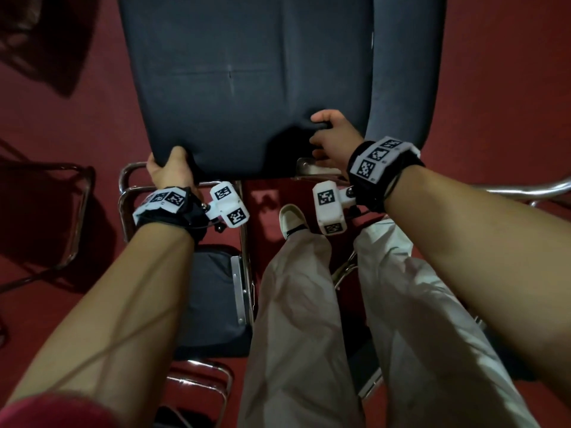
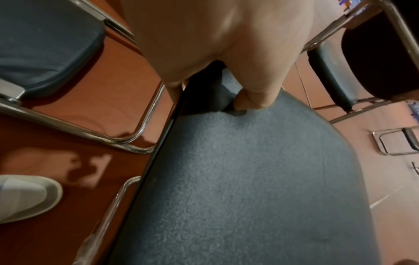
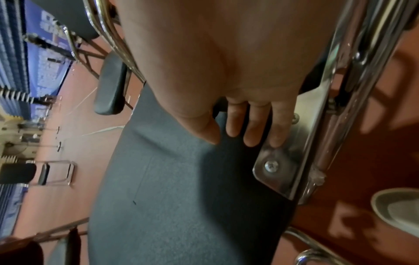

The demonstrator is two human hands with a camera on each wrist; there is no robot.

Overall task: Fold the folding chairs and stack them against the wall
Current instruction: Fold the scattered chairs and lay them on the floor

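A person's left hand (image 1: 170, 171) grips the near edge of a folding chair's seat (image 1: 247, 88). The right hand (image 1: 335, 140) clasps the same edge beside the chrome frame (image 3: 335, 125).

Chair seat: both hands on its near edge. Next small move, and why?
Probably tip the seat up toward the backrest to close the frame. The left hand grips the seat's near left corner and the right hand grips the near edge beside the metal bracket, so both are placed to lift. Keep the right fingers clear of that bracket; it looks like a pinch spot.
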